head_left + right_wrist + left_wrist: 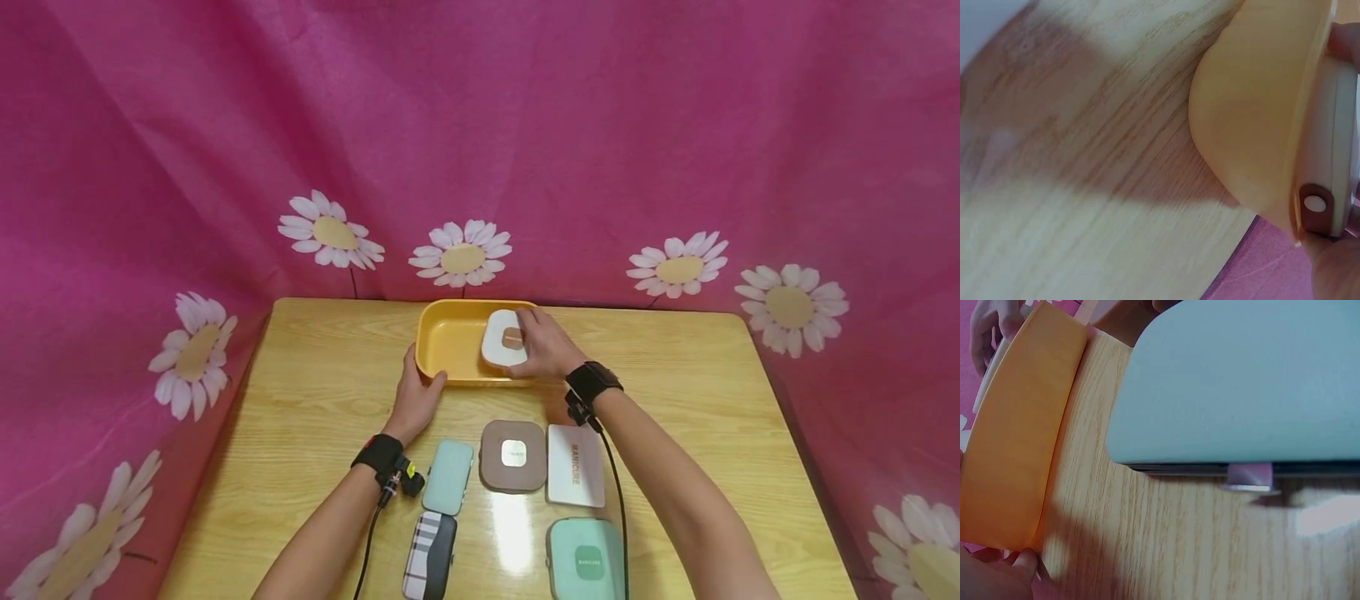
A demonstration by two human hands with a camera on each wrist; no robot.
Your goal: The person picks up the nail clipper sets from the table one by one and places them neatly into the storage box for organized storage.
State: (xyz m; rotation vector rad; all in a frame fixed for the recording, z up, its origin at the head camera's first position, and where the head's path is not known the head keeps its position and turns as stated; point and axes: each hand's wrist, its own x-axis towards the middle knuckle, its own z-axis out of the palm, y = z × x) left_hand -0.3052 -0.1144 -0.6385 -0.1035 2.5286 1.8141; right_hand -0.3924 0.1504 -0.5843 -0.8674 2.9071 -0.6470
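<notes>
A yellow plastic tray stands at the far side of the table. My left hand holds its near left corner, thumb at the front wall; the left wrist view shows that thumb against the tray wall. With my right hand I grip a white square manicure case with a brown label, at the tray's right end. In the right wrist view the case stands at the rim, its brown snap tab facing out. Whether it touches the tray floor cannot be told.
Nearer on the table lie a light blue case, a plaid and black case, a brown square case, a white case lettered MANICURE and a mint green case. A pink flowered curtain hangs behind.
</notes>
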